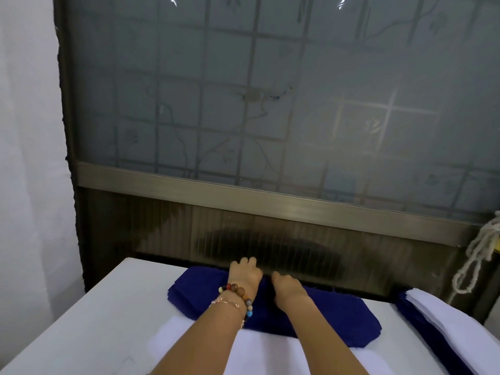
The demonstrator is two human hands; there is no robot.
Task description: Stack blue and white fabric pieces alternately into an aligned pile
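A stack of dark blue fabric pieces (322, 318) lies across the far middle of the white table (89, 315). In front of it, nearer to me, lies a stack of white fabric pieces (265, 353). At the right edge sits a pile with blue and white layers (443, 326). My left hand (244, 277), with bead bracelets at the wrist, reaches over the blue stack, and its fingers curl at the stack's far edge. My right hand (288, 289) lies beside it on the blue stack, with its fingers bent down over the same far edge and mostly hidden.
A dark metal-framed frosted glass panel (270, 104) rises right behind the table's far edge. A knotted white rope (479, 255) hangs at the right. A white wall stands on the left.
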